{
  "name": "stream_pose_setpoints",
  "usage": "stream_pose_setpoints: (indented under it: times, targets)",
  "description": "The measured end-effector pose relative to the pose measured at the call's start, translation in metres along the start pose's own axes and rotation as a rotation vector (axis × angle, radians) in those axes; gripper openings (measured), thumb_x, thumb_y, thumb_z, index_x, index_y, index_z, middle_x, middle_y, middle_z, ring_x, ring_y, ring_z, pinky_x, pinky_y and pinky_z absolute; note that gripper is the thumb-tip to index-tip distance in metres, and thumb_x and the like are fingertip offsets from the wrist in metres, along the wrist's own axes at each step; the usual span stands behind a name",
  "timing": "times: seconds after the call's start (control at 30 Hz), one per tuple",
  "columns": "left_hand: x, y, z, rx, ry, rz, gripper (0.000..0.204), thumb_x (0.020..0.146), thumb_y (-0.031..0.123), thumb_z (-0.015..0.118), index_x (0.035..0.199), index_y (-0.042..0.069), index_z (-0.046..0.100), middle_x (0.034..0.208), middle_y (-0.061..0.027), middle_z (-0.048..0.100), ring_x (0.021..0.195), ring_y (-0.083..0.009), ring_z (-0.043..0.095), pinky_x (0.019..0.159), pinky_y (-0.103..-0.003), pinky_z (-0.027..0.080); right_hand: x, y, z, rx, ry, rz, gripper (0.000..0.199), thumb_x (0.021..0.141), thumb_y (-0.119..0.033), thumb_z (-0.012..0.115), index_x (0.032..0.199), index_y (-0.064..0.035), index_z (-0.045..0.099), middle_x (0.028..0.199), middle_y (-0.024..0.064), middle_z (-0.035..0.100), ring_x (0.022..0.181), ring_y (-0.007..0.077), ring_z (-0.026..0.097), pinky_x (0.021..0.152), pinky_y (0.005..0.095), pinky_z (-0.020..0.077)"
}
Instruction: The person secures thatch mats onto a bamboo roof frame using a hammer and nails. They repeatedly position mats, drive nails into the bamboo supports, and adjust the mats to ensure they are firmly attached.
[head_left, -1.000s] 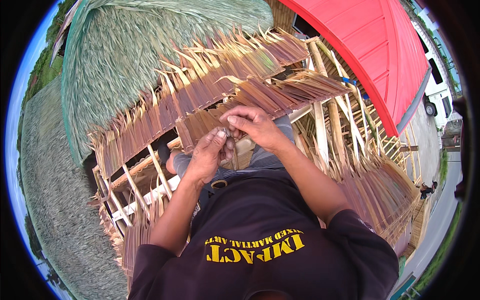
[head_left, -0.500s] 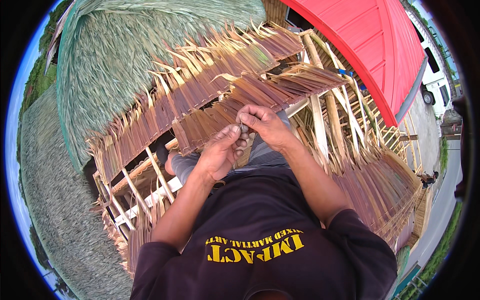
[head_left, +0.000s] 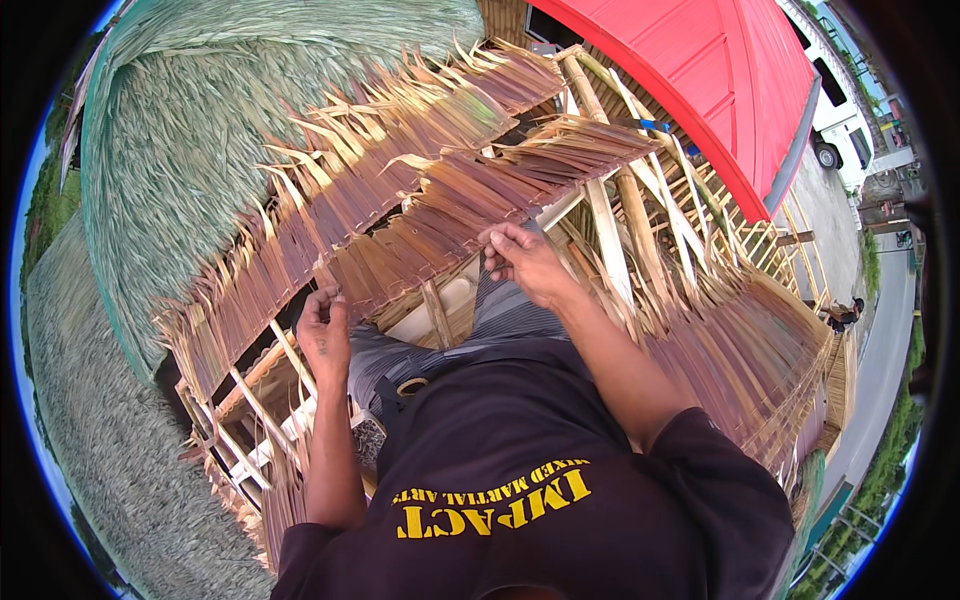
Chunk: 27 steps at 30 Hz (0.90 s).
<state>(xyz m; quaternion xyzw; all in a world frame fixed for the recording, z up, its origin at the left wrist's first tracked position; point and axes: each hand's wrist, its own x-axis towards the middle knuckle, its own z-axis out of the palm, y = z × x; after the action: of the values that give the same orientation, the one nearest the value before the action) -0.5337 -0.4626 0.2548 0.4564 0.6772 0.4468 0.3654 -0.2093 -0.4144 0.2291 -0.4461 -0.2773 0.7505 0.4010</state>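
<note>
Head view: brown thatch panel [head_left: 430,235]

Overlapping purplish-brown strips fray paler along its far edge; it slants beyond grey trousers [head_left: 510,308]. Well apart, the left hand [head_left: 324,328] curls by the panel's left end, the right hand [head_left: 522,265] by its near edge; any grip, I cannot tell.

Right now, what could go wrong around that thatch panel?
1. The brown thatch panel might shift: the left hand is near its left end, the right hand near its lower edge, but no firm grip is visible.
2. Gaps show between the bamboo poles; a dropped small item could slip through.
</note>
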Motion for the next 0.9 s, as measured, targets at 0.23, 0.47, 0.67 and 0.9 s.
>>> stream_pose_setpoints:
  times: [0.23, 0.47, 0.67, 0.9]
  targets:
    - [0.006, -0.072, -0.011, -0.531, 0.105, -0.483, 0.005, 0.097, 0.011, 0.066, 0.101, 0.010, 0.063, 0.086, 0.0037, 0.061, 0.082, -0.0068, 0.056, 0.073, -0.028, 0.047, 0.019, 0.022, -0.008, -0.447, 0.139, 0.177, 0.053, 0.104, -0.055, 0.050, 0.095, -0.0044, 0.064, 0.078, 0.0001, 0.057, 0.066, 0.0088, 0.057, 0.057, 0.0254, 0.0494]
    - [0.014, -0.089, 0.010, -0.674, 0.114, -0.804, 0.003, 0.103, 0.018, 0.059, 0.106, 0.019, 0.060, 0.097, 0.0021, 0.066, 0.084, -0.0160, 0.065, 0.069, -0.035, 0.051, 0.046, 0.045, -0.006, -0.449, 0.181, 0.305, 0.074, 0.097, -0.071, 0.048, 0.084, -0.0002, 0.064, 0.069, 0.0038, 0.058, 0.056, 0.0127, 0.056, 0.047, 0.0268, 0.0463]
    - [0.006, -0.038, 0.061, -0.726, -0.108, -0.451, 0.005, 0.104, 0.014, 0.058, 0.109, 0.014, 0.055, 0.097, 0.0026, 0.058, 0.087, -0.0104, 0.060, 0.069, -0.028, 0.054, 0.077, 0.027, 0.015, -0.337, 0.447, -0.011, 0.052, 0.099, -0.050, 0.062, 0.080, -0.0010, 0.061, 0.069, 0.0040, 0.057, 0.055, 0.0132, 0.053, 0.049, 0.0294, 0.0435]
    - [0.030, 0.020, 0.153, -0.727, -0.281, -0.144, 0.009, 0.103, 0.008, 0.060, 0.111, 0.009, 0.056, 0.095, 0.0030, 0.054, 0.086, -0.0075, 0.050, 0.080, -0.023, 0.044, 0.037, -0.049, -0.046, -0.144, 0.745, -0.248, 0.047, 0.096, -0.045, 0.065, 0.077, -0.0032, 0.057, 0.064, 0.0044, 0.055, 0.054, 0.0155, 0.051, 0.051, 0.0336, 0.0424]
